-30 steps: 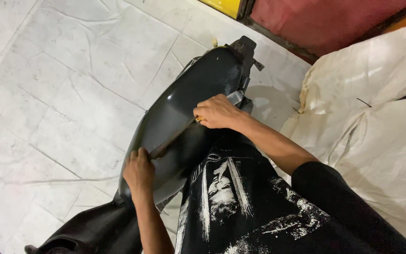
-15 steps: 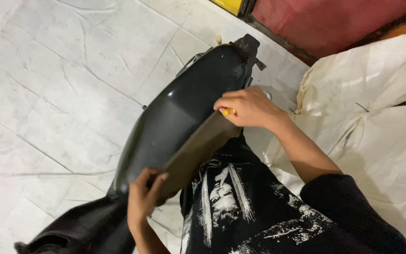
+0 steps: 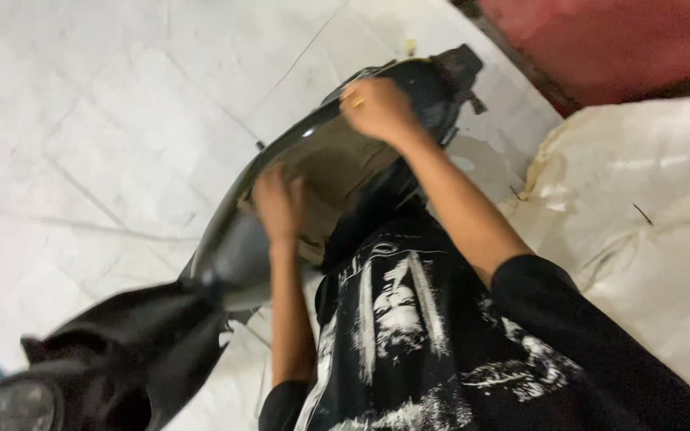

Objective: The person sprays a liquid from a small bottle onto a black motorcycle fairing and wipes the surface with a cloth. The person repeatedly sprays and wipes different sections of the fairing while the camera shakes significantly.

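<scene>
A person looks down at a long black plastic panel (image 3: pixel 337 152), the kind that covers the body of a scooter. It stretches from the near left up to the far middle of the view, tilted so its dull brown inside faces the person. It rests against the person's lap, over a white tiled floor (image 3: pixel 105 120).

The left hand (image 3: pixel 279 206) lies on the near part of the panel's inside, fingers close together and pressed flat on it. The right hand (image 3: pixel 377 108) is on the far part, fingers curled over the panel's top edge and clamped on it. There is a yellow ring on one finger.

The picture is blurry, so small parts like clips or screws cannot be made out.

It looks like the step in hand is turning the panel over to get at its inside. The next move seems to call for a firm hold with both hands, so the long piece does not slip or bend.

More black scooter parts (image 3: pixel 113 359) sit at the near left. A pale cloth sheet (image 3: pixel 648 207) lies on the right, and a red wall (image 3: pixel 608 40) is at the far right
</scene>
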